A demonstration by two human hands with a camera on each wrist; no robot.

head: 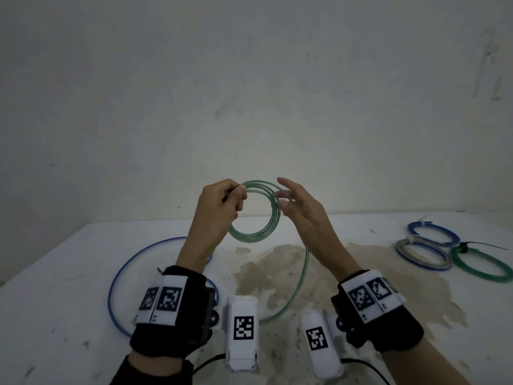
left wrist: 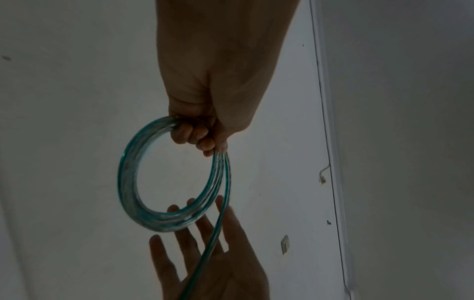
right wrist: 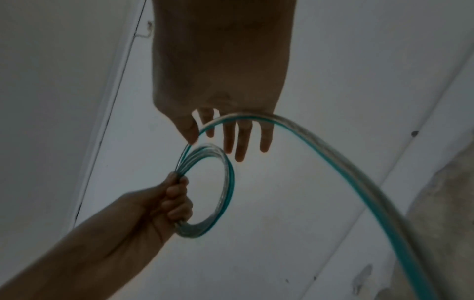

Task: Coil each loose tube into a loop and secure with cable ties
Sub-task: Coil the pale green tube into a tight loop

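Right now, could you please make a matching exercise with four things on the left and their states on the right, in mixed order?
Things:
1. green tube
2. blue tube
3. left hand
4. right hand

States:
A. fingers straight, tube running across them
B. lying loose on the table
C. partly coiled, held in the air
D. gripping the coil

Pairs: 1-C, 2-B, 3-D, 4-A

Blue tube [head: 119,276] partly hidden behind left wrist; green tube [head: 298,284] tail passes behind wrist cameras; green coil [head: 497,273] cut by right edge
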